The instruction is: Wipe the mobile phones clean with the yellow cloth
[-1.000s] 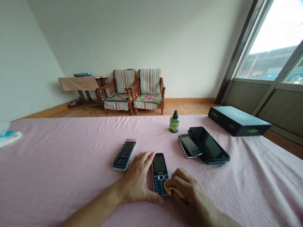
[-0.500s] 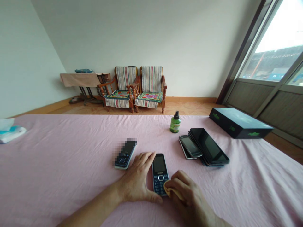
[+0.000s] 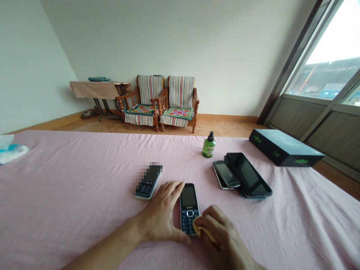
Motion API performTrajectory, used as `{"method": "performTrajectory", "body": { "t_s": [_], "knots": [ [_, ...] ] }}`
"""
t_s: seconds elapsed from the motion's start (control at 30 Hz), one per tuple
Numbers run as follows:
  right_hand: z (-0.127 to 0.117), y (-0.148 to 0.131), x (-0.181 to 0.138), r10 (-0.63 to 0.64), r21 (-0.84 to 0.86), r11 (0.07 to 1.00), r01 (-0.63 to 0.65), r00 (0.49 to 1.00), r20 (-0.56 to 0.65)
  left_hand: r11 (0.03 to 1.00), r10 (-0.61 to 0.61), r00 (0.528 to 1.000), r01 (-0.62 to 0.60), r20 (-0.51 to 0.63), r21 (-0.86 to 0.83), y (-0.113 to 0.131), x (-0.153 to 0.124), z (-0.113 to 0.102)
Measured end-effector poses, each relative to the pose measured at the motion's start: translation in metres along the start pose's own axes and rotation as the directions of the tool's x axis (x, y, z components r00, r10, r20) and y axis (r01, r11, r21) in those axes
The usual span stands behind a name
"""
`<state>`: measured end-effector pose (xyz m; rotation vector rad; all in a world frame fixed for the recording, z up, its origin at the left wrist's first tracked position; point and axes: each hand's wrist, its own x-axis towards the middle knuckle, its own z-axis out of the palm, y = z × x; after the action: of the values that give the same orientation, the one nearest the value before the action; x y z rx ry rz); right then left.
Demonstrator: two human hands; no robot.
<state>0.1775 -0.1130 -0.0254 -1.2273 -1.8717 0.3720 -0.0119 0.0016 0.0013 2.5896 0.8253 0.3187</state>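
A dark keypad mobile phone (image 3: 189, 200) lies face up on a pink cloth. Along its left side, my left hand (image 3: 163, 212) grips it, fingertips at the top corner and thumb by the bottom edge. My right hand (image 3: 221, 232) is closed around a small yellowish cloth (image 3: 197, 224), which touches the lower right of the keypad. Left of my left hand lies another dark keypad phone (image 3: 149, 182), partly blurred by pixelation. To the right, a silver-grey phone (image 3: 228, 174) leans beside a stack of black tablets or large phones (image 3: 249, 174).
A green bottle with a black cap (image 3: 208, 146) stands toward the far edge. A black box with green lettering (image 3: 284, 146) sits at the far right, a tissue pack (image 3: 14, 153) at the left. Beyond the pink bedspread or tablecloth (image 3: 70, 180) are two wooden armchairs (image 3: 178, 99).
The cloth in my right hand has shifted slightly left over the keypad. My left hand stays at the phone. The view has tilted slightly.
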Motion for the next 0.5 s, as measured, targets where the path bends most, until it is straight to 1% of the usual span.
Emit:
{"method": "performTrajectory", "body": {
  "t_s": [0.3,0.5],
  "knots": [
    [-0.0034,-0.0084,0.0047,0.022,-0.043,0.999,-0.022,1.0,-0.002,1.0,0.008,1.0,-0.008,-0.021,0.007,-0.0016,0.0,0.0004],
    [-0.0023,-0.01,0.0047,0.005,-0.047,0.999,-0.005,1.0,-0.017,1.0,0.006,0.999,-0.007,-0.031,-0.018,0.0015,0.0004,-0.0013]
  ]
}}
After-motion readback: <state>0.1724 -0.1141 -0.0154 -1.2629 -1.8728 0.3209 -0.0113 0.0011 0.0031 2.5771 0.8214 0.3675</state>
